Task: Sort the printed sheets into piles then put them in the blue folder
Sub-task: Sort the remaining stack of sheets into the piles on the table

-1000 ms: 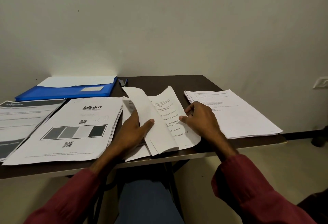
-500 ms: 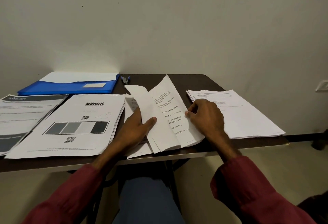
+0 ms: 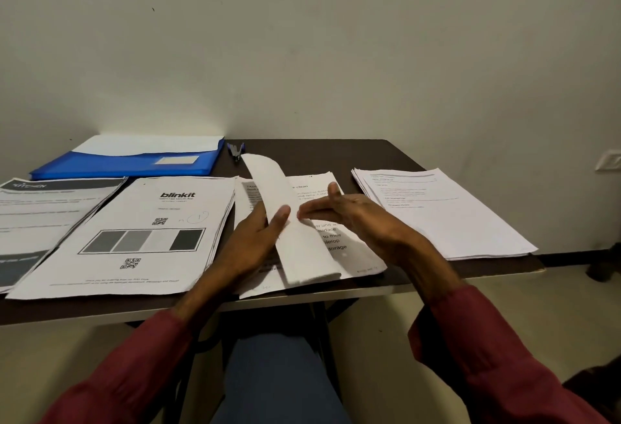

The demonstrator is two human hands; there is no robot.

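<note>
- Printed white sheets [image 3: 295, 232], curled up off the middle text pile [image 3: 356, 262] at the dark table's [image 3: 336, 154] front edge, pinched between left hand's [image 3: 252, 242] thumb and fingers.
- Right hand [image 3: 356, 215] flat, fingers straight, holding nothing; best slid under curl, separating one sheet.
- Back left: flat blue plastic folder [image 3: 134, 164].

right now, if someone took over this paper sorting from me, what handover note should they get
Left hand grips the lifted sheets of the middle pile, curled up off it.
Right hand open, fingers straight, just over that pile.
Done: blinkit pile, dark-header pile at far left, text pile at right.
To do: finish the middle pile, then load all into the blue folder at back left.
</note>
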